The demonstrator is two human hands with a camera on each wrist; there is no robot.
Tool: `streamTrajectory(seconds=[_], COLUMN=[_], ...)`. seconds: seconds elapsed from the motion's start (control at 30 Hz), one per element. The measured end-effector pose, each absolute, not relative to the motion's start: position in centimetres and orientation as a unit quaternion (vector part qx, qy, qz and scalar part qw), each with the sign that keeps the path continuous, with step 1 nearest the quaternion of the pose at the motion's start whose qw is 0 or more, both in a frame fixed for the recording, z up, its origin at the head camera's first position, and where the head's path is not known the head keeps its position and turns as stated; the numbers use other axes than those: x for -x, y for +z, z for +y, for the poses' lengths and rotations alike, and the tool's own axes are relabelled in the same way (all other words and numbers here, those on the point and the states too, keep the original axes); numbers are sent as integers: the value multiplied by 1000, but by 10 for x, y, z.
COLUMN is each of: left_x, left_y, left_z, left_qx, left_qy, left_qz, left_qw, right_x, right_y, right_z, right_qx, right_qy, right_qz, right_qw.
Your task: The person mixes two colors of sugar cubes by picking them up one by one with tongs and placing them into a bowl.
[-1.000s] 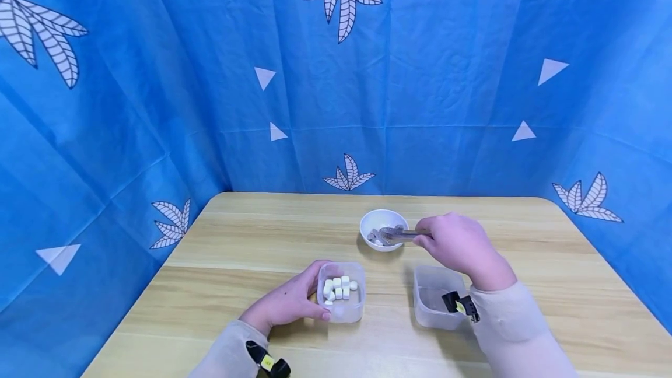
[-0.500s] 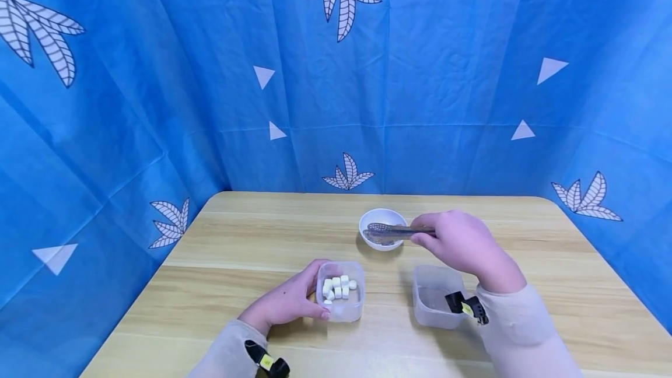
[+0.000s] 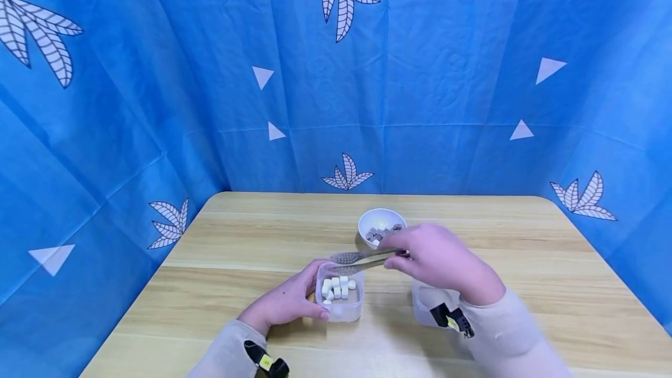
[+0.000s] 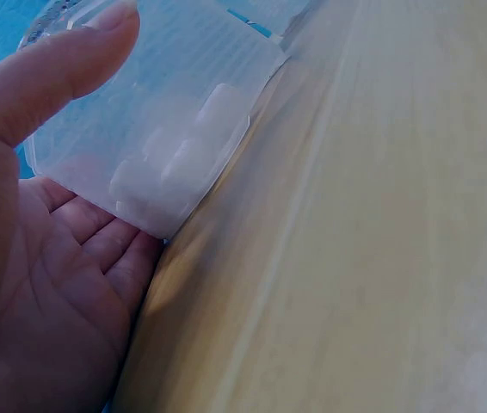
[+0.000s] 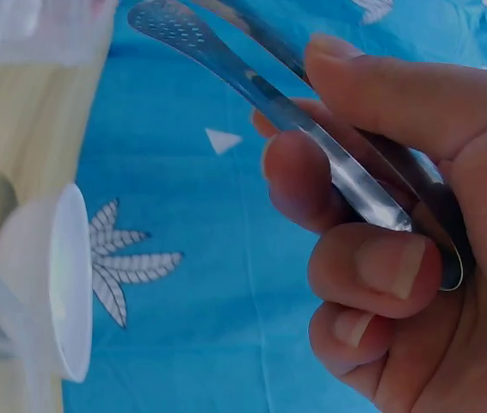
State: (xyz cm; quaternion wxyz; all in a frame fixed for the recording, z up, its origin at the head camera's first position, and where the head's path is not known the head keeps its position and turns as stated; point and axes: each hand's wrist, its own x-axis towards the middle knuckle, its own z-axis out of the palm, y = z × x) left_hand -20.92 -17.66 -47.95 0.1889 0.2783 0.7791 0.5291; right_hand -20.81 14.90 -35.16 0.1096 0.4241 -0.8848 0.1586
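Note:
My left hand [image 3: 286,298] grips the left side of a clear plastic container [image 3: 346,312], thumb at its near rim and fingers behind. Several small white cubes [image 3: 337,290] lie inside it; in the left wrist view they show blurred through its wall. With my right hand [image 3: 443,261] I hold metal food tongs [image 5: 256,90], thumb on one arm and fingers curled round the other. Their perforated tips are spread over the far side of this container, with nothing between them. Behind the right hand, a white bowl [image 3: 375,216] holds several grey-brown pieces [image 3: 379,235] and some white ones.
A second clear plastic container [image 3: 422,310] stands at the right, partly hidden under my right forearm. The wooden table [image 3: 252,226] ends at a blue curtain [image 3: 441,74] with leaf and triangle prints.
My right hand has brought the tongs out of the white bowl, leftward and nearer, over the container of white cubes; their arms have spread. My left hand stays on the container.

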Motion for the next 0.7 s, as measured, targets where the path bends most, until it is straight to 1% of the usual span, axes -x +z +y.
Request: streamTrajectory(seconds=[0.23,0.4,0.7], left_x=[210,209,208], left_y=[-479,-478,-476], left_z=[-177,-177,-177], left_qx=[-290,-284,-290], left_qy=[542,533,521], left_qz=[765,773,780], left_qw=[193,195,189], right_x=[203,201,201], right_y=[-362,-370,-375], right_z=[127,115,109], right_qx=[-426,-438,-437], right_qy=[125,116,110], right_qz=[-891,-886,-889], right_qw=[97,101,82])
